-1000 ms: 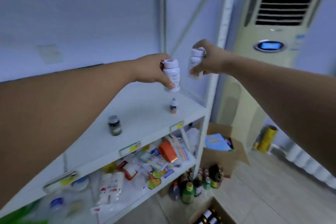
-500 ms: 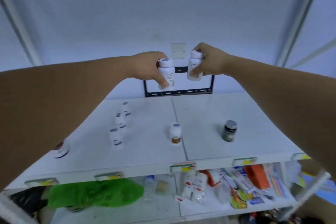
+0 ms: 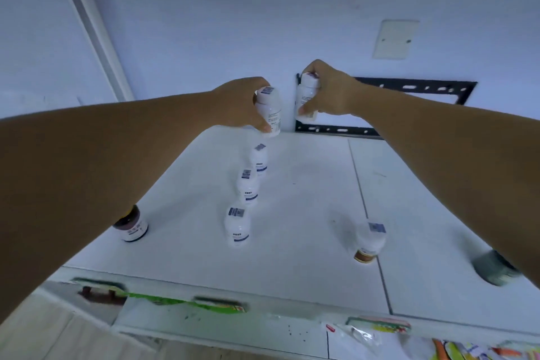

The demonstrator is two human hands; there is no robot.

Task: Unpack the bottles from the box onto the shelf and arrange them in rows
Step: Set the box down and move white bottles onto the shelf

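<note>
Left hand (image 3: 238,107) is wrapped around a white bottle (image 3: 269,111) by its body, right hand (image 3: 328,90) clamped on a second white bottle (image 3: 306,99) the same way, both held up over the back of the shelf (image 3: 306,213). Look like smooth, rigid plastic cylinders with screw caps and paper labels, probably light and a bit slick, so gripping mid-body makes sense. Three matching bottles (image 3: 247,185) stand in a row just below, on the flat, hard white shelf.
</note>
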